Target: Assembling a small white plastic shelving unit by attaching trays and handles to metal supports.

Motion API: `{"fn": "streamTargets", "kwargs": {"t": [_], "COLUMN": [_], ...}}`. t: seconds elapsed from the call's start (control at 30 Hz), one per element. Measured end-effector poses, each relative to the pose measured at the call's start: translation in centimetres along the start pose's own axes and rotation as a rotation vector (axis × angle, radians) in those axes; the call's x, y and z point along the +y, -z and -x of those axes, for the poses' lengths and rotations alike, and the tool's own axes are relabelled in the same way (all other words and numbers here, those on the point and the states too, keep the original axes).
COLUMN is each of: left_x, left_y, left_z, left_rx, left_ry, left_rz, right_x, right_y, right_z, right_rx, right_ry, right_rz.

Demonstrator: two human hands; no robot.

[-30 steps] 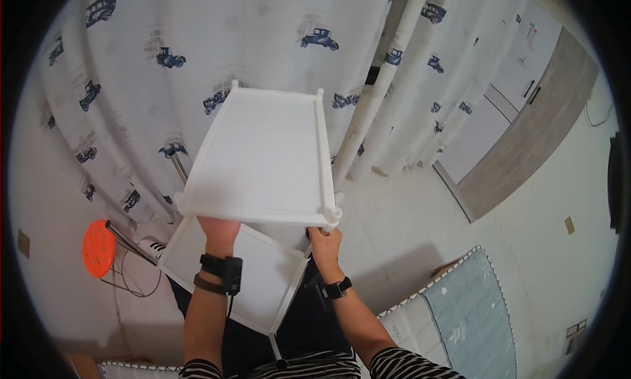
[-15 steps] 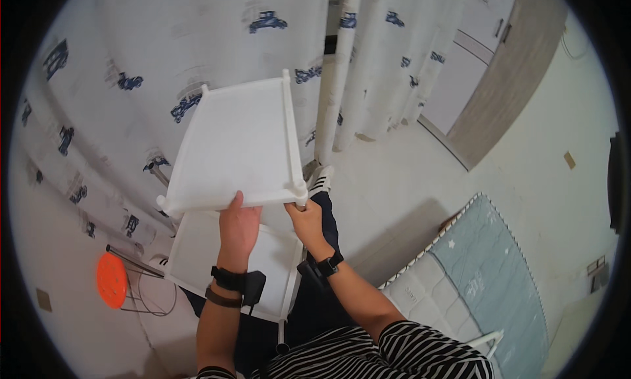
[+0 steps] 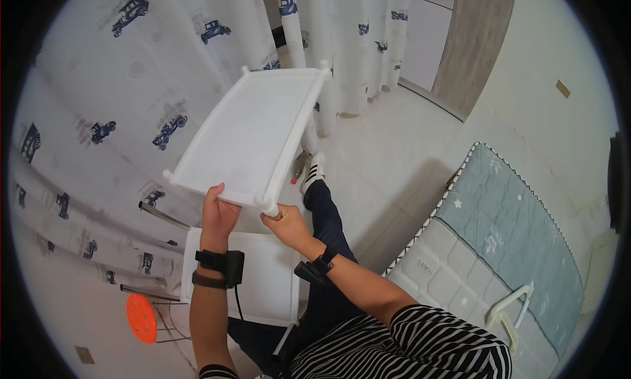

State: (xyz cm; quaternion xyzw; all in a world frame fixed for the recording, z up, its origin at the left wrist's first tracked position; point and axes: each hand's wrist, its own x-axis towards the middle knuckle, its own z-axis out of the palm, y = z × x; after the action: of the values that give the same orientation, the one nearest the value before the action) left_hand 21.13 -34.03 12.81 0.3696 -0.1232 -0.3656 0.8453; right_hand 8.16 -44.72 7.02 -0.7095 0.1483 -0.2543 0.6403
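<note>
A white plastic shelf panel (image 3: 246,133) with a raised rim and round corner sockets is held up at a slant in front of me. My left hand (image 3: 220,215) grips its near edge, thumb on top and fingers underneath. At the near right corner socket, my right hand (image 3: 288,226) is closed, and its fingers partly hide what lies under that corner. A second white shelf panel (image 3: 266,280) sits lower, between my legs and partly behind my left forearm. A metal tube (image 3: 284,339) extends from its near right corner, and another metal tube (image 3: 161,215) sticks out at its far left.
A white curtain with blue car prints (image 3: 131,70) hangs close behind the panels. An orange stool (image 3: 141,318) stands at lower left. On the right lies a grey and white mattress (image 3: 453,261) with a white plastic bracket (image 3: 509,316) on it. A wardrobe (image 3: 460,50) stands far right.
The held panel's far end has swung to the right, so it leans more diagonally. Both hands keep their grip on it. The lower panel stays between my legs while the view has turned.
</note>
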Motion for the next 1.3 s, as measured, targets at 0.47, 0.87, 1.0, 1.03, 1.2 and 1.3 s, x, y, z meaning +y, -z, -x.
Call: {"fn": "streamTargets", "kwargs": {"t": [0.47,0.87,1.0,1.03,1.2,1.3], "left_x": [-2.7,-3.4,-3.2,-3.0,-3.7,-3.6], "left_y": [-3.5,-5.3,-5.8,-5.8,-5.6,-5.4], "left_z": [-3.6,-2.1,-1.6,-1.4,-1.5,-1.3], "left_rx": [0.009,0.0,0.005,-0.002,0.062,0.055], "left_ry": [0.045,0.04,0.009,0.017,-0.031,-0.09], "left_rz": [-0.03,0.002,-0.115,-0.153,-0.189,-0.178], "right_x": [-1.5,-2.6,-2.1,-1.5,5.0,-2.2], "right_y": [2.0,6.4,6.6,6.7,8.8,8.4], "right_z": [0.5,-4.1,-3.0,-2.7,-2.4,-3.4], "right_rx": [-0.312,-0.11,-0.205,-0.26,0.143,0.059], "right_ry": [-0.162,-0.113,-0.064,-0.034,-0.515,-0.416], "right_rz": [0.005,-0.88,-0.97,-1.15,-1.78,-1.78]}}
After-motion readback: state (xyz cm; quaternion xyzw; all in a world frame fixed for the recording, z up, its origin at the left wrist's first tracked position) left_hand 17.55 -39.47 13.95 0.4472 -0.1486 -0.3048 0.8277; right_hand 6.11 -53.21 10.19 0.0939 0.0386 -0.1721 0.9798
